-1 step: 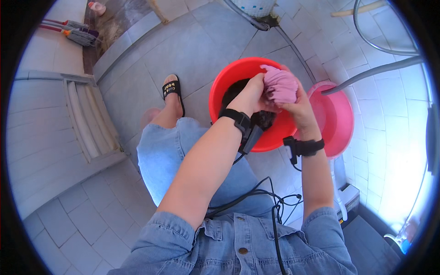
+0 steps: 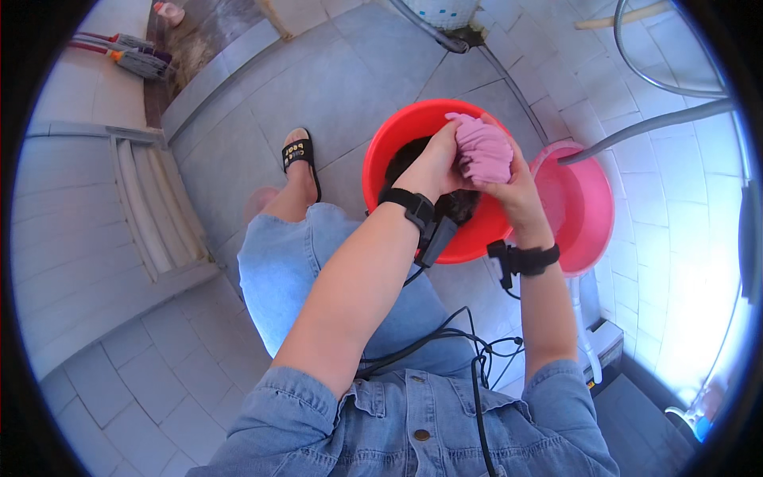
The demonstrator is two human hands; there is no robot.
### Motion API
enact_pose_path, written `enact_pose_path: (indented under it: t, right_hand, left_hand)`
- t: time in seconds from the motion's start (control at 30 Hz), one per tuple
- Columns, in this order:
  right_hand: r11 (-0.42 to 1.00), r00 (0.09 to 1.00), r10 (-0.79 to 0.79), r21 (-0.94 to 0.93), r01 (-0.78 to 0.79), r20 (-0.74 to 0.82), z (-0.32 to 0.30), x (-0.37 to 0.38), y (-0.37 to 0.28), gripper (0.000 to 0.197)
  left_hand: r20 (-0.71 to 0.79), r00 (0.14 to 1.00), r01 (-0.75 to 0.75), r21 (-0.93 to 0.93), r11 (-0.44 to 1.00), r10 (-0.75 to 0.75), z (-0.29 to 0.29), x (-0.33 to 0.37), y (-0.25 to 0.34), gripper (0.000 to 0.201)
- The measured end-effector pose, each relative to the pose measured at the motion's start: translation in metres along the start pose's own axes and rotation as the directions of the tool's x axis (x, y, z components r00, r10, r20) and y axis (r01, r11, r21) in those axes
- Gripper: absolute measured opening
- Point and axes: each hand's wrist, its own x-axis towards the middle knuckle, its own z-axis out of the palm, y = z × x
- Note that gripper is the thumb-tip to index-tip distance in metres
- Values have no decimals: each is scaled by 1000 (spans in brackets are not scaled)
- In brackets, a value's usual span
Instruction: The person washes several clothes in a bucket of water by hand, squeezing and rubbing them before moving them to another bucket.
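Both hands grip a bunched pink cloth [image 2: 483,149], its folds gathered into a tight lump over the red basin [image 2: 380,131]. My left hand [image 2: 439,159] closes on its left side, with part of the fingers hidden behind the wrist and cloth. Along the cloth's right and lower edge, my right hand [image 2: 513,187] presses with thumb and fingers. Something dark, perhaps wet fabric or water, lies in the basin below; my left arm covers part of it. Black straps with small boxes ring both wrists.
Right of the red basin stands a pink basin [image 2: 592,207], with a grey hose [image 2: 644,129] reaching its rim. Black cables [image 2: 477,350] lie across my lap. My sandalled foot [image 2: 300,155] rests on grey floor tiles, left of the red basin. A white-tiled wall borders the right side.
My right hand and wrist have shifted slightly left. The pink cloth has moved a little with the grip, its folds drawn somewhat differently. The left arm is nearly still.
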Motion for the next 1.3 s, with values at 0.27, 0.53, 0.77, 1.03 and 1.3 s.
enact_pose_path:
  t: [0.27, 0.53, 0.77, 1.03, 1.3]
  right_hand:
    - [910, 968, 112, 416, -8, -225, 1, 14, 27, 28]
    - [741, 908, 368, 653, -156, -201, -31, 41, 62, 44]
    - [754, 936, 259, 656, -41, -239, -19, 33, 35, 51]
    - [973, 945, -126, 150, 178, -303, -6, 32, 14, 19]
    - [795, 864, 391, 589, -145, -316, -23, 36, 37, 20]
  left_hand:
    - [-130, 976, -195, -159, 968, 175, -15, 9, -5, 27]
    - [-67, 945, -320, 13, 947, 320, 18, -6, -4, 25]
    - [89, 966, -243, -19, 970, 244, 16, -16, 3, 35]
    - [-22, 988, -153, -100, 983, 151, 9, -12, 7, 34]
    - [7, 670, -489, 757, 433, 742, 11, 1, -8, 13]
